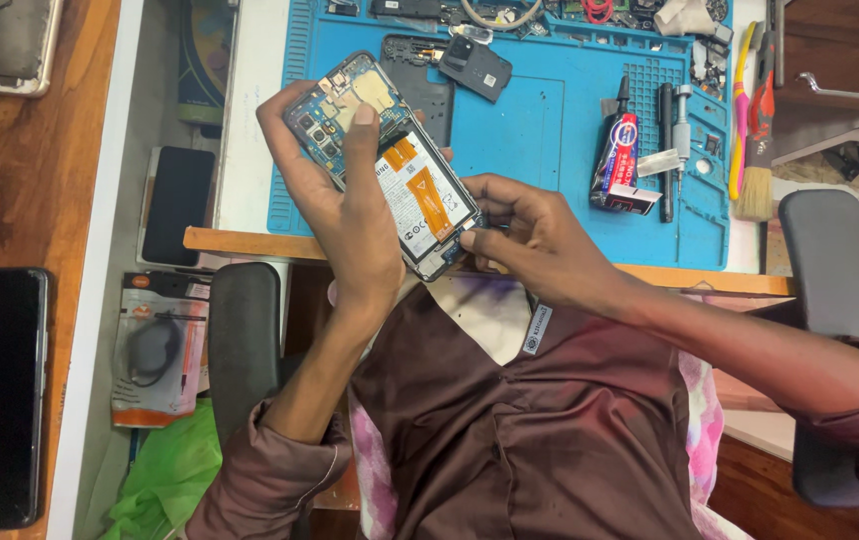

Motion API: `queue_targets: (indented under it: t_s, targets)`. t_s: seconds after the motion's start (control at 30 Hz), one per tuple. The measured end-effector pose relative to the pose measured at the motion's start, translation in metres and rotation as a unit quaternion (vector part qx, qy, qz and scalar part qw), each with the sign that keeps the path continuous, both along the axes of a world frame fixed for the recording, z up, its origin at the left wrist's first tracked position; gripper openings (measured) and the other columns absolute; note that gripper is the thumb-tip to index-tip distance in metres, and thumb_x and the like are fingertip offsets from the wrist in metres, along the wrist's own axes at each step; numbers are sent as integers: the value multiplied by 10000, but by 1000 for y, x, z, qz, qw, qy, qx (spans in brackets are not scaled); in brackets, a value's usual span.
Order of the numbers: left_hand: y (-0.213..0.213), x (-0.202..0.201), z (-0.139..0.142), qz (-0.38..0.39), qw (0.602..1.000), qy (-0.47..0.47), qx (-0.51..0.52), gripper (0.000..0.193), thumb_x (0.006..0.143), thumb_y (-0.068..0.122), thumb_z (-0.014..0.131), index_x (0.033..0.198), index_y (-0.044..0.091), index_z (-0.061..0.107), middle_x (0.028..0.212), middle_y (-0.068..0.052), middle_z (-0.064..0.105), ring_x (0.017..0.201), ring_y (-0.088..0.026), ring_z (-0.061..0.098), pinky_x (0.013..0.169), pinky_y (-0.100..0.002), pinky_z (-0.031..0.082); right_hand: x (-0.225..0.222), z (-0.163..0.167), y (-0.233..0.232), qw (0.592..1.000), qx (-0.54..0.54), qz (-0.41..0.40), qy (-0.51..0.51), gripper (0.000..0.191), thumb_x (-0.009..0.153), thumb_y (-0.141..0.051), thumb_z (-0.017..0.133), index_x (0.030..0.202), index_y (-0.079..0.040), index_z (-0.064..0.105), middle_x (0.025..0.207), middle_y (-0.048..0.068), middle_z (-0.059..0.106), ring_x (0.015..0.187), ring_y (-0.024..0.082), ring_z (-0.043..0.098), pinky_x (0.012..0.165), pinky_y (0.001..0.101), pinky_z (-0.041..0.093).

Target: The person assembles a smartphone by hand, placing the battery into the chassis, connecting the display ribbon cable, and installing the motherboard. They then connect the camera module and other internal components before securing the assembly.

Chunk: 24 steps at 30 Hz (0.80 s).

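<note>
Phone (pixel 390 165), back off, sits above our lap at the blue mat's (pixel 550 130) near edge. Left hand (pixel 350 210) wraps it, thumb on the battery; right hand (pixel 530 235) pinches its lower corner. We judge it mid-disassembly; next needs careful prying.

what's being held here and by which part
An opened phone: left hand grips its upper half, thumb across the back; right hand pinches its bottom end.

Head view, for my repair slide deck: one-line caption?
Left hand holds an opened phone above a blue mat; right hand pinches its lower corner.
</note>
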<state>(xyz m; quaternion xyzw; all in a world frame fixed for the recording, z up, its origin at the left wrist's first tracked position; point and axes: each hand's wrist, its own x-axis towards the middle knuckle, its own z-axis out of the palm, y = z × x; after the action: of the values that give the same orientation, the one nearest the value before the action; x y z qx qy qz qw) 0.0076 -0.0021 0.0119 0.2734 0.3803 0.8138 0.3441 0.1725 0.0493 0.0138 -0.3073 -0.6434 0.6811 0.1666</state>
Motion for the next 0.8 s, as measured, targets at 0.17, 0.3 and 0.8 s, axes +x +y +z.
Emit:
queue_targets:
  t_s: [0.17, 0.3, 0.8]
  targets:
    - [-4, 3, -8, 51, 990, 129, -25, 315, 1155, 174, 574, 1355, 50, 365, 1122, -134, 608, 923, -153, 713, 777, -309, 663, -2, 0, -1, 998, -61, -19, 22, 370, 998, -35, 582, 1368, -20, 571, 973, -25, 648, 697, 3, 472, 613, 176, 416]
    - [-4, 3, -16, 91, 976, 198, -23, 289, 1219, 173, 592, 1366, 34, 386, 1137, -121, 608, 974, -113, 638, 878, -275, 611, -1, 1, 0, 995, -96, -4, 39, 329, 1017, -43, 568, 1344, -11, 582, 959, -16, 639, 696, 8, 458, 619, 178, 404]
    - [-2, -3, -4, 52, 996, 70, 5, 295, 1151, 89, 582, 1357, 53, 374, 1119, -127, 597, 920, -144, 693, 794, -305, 646, 3, 1, 6, 989, -145, -17, 13, 484, 1016, -100, 405, 1482, -47, 523, 1023, -15, 677, 706, 35, 544, 726, 229, 542]
